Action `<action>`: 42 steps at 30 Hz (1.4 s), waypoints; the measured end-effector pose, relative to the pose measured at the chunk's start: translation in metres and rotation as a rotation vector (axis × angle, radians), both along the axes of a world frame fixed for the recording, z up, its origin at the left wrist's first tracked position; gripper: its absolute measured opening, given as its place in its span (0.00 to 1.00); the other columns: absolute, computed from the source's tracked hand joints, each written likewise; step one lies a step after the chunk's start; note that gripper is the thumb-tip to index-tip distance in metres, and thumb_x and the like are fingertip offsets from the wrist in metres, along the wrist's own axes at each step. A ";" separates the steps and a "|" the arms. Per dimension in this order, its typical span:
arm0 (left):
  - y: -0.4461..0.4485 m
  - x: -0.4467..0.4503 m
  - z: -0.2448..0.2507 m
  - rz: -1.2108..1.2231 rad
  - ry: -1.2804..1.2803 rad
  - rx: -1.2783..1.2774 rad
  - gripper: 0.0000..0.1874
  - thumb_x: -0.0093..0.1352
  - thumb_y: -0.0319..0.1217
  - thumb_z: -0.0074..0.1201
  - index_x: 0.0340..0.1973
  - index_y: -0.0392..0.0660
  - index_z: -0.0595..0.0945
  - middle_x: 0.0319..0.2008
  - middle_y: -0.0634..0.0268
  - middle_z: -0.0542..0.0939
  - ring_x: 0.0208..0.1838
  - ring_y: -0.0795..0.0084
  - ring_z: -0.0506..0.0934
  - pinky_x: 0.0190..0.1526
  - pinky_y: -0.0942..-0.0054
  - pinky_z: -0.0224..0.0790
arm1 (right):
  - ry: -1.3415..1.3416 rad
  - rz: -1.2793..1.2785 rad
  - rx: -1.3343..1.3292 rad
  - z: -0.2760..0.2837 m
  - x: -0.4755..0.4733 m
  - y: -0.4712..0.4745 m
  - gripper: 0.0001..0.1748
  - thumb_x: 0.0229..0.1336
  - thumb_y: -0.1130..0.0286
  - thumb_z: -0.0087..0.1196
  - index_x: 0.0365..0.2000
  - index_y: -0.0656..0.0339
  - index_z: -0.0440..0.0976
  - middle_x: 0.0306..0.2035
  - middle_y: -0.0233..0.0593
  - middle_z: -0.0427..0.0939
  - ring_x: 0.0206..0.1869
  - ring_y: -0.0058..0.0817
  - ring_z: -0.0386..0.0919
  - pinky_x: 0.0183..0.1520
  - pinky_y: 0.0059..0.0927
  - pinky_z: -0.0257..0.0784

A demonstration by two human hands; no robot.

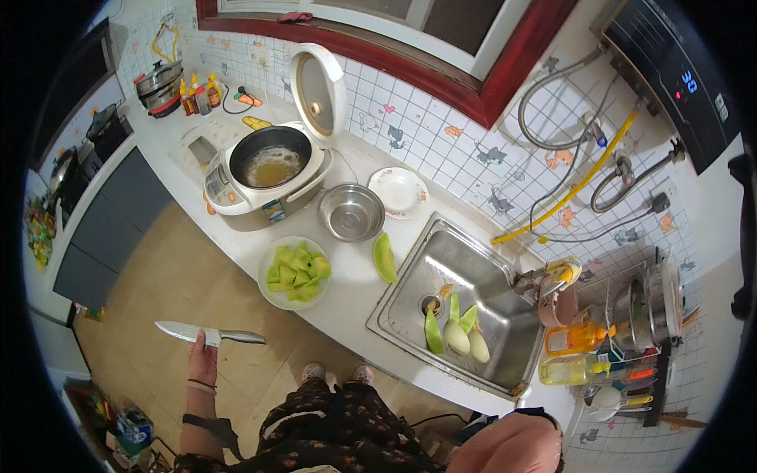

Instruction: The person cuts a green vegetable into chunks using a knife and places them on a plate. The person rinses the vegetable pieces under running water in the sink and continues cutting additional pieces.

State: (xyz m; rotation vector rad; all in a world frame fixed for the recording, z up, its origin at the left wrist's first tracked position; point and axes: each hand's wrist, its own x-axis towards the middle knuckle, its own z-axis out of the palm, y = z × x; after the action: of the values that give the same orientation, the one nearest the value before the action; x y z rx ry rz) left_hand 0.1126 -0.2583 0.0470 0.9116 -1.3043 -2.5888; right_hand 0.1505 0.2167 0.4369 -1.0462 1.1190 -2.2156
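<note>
A kitchen knife (188, 332) is in my left hand (203, 358), held by the blade over the floor, its handle pointing right. My right hand is out of view; only a pink sleeve shows at the lower right. On the counter stands a plate (265, 285) of green melon chunks (297, 273). A melon wedge with rind (385, 258) lies by the sink, near a steel bowl (351, 213) and a white plate with a floral rim (398, 193). Behind them an open rice cooker (269, 201) holds cloudy liquid. Green peels (434, 332) and pale oval pieces (456, 337) lie in the sink.
The steel sink (408, 346) is set in the white counter (349, 304). To its right stand an orange bottle (572, 339), a yellowish bottle (569, 370) and a dish rack (627, 355). Sauce bottles (201, 97) and a steamer pot (158, 88) occupy the far left corner.
</note>
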 end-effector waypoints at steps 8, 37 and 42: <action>0.108 -0.003 0.082 -0.091 0.072 0.001 0.06 0.74 0.33 0.55 0.44 0.49 0.79 0.42 0.73 0.83 0.46 0.80 0.81 0.49 0.81 0.76 | -0.100 -0.079 -0.194 -0.012 0.028 0.083 0.17 0.50 0.91 0.62 0.42 0.70 0.75 0.37 0.53 0.82 0.42 0.45 0.84 0.42 0.38 0.84; 0.329 -0.080 0.118 -0.692 0.054 0.204 0.07 0.75 0.32 0.52 0.46 0.48 0.80 0.43 0.72 0.83 0.47 0.75 0.81 0.52 0.71 0.76 | -0.121 -0.090 -0.223 0.008 0.061 0.164 0.39 0.70 0.60 0.45 0.65 0.66 0.34 0.57 0.83 0.64 0.62 0.66 0.68 0.67 0.52 0.60; 0.350 -0.082 0.114 -0.761 0.049 0.178 0.05 0.74 0.32 0.54 0.44 0.49 0.79 0.45 0.70 0.82 0.49 0.74 0.81 0.54 0.69 0.75 | -0.217 -0.432 0.059 -0.098 0.026 0.243 0.26 0.69 0.57 0.49 0.59 0.65 0.65 0.53 0.63 0.76 0.58 0.53 0.76 0.66 0.50 0.65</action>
State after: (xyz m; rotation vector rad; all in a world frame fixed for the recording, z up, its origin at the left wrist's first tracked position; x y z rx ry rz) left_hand 0.0305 0.0921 0.1609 0.3963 -1.6760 -3.2944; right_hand 0.1767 0.4600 0.3391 -0.5576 1.4014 -2.5284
